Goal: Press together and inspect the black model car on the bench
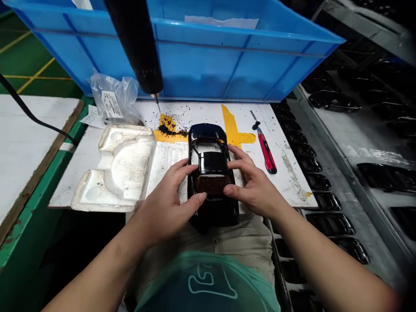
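A glossy black toy car body (212,162) stands at the front edge of the white work board, its roof facing up and its windshield opening uncovered. A dark ribbed rear window piece (212,184) shows behind the roof. My left hand (175,199) grips the car's left side, thumb over the rear part. On the other side, my right hand (251,184) has its fingers along the roof edge and its thumb at the rear window. Both hands are closed around the body. Above and left of the car hangs a black electric screwdriver (138,52), its bit pointing down.
A white foam cradle (130,173) lies left of the car. To the right is a red utility knife (267,151). Small black screws (169,130) are scattered near yellow tape. Behind stand a plastic bag (113,97) and a blue crate (201,60). Rows of black car bodies (329,223) line the right.
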The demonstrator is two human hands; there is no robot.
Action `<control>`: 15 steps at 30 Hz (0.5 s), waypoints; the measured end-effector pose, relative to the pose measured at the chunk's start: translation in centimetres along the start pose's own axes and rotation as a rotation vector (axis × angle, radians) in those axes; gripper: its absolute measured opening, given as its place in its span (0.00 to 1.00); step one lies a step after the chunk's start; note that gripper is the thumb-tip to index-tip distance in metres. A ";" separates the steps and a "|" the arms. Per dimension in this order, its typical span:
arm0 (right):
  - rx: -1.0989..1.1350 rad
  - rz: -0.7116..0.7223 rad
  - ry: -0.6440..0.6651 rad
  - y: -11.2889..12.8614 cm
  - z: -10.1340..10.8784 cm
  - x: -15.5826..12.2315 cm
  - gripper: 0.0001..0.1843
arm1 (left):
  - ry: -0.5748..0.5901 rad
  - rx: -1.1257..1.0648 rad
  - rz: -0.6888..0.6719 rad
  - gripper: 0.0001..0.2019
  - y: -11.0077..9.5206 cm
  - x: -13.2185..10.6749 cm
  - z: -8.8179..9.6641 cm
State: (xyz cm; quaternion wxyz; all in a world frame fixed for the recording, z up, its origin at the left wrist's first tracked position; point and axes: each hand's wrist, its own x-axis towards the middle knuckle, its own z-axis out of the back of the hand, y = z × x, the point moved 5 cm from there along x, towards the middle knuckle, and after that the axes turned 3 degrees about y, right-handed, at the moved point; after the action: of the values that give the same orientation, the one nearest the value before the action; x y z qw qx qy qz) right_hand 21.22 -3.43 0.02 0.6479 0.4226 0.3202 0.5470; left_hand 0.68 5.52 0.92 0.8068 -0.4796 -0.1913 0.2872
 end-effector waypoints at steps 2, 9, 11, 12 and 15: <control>-0.002 -0.007 -0.006 -0.1 -0.1 -0.1 0.24 | -0.008 0.017 -0.002 0.27 -0.1 0.0 0.1; 0.005 0.060 -0.014 -0.5 -0.2 -0.4 0.30 | 0.018 -0.024 0.020 0.36 -0.1 0.2 0.1; 0.001 0.090 -0.048 -0.6 -0.1 -0.4 0.35 | -0.013 -0.044 0.019 0.33 0.0 0.2 0.1; -0.003 0.099 -0.073 -0.6 -0.1 -0.4 0.40 | -0.021 -0.048 0.024 0.32 0.0 0.2 0.0; -0.037 0.094 -0.127 -0.9 -0.2 -0.4 0.49 | -0.025 -0.036 0.037 0.25 -0.1 0.3 -0.1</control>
State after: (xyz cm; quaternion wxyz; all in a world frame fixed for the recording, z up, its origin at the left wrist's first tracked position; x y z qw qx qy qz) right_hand 21.34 -3.86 -0.89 0.6483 0.4588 0.2481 0.5546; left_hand 1.02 5.64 0.94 0.7901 -0.4940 -0.1974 0.3045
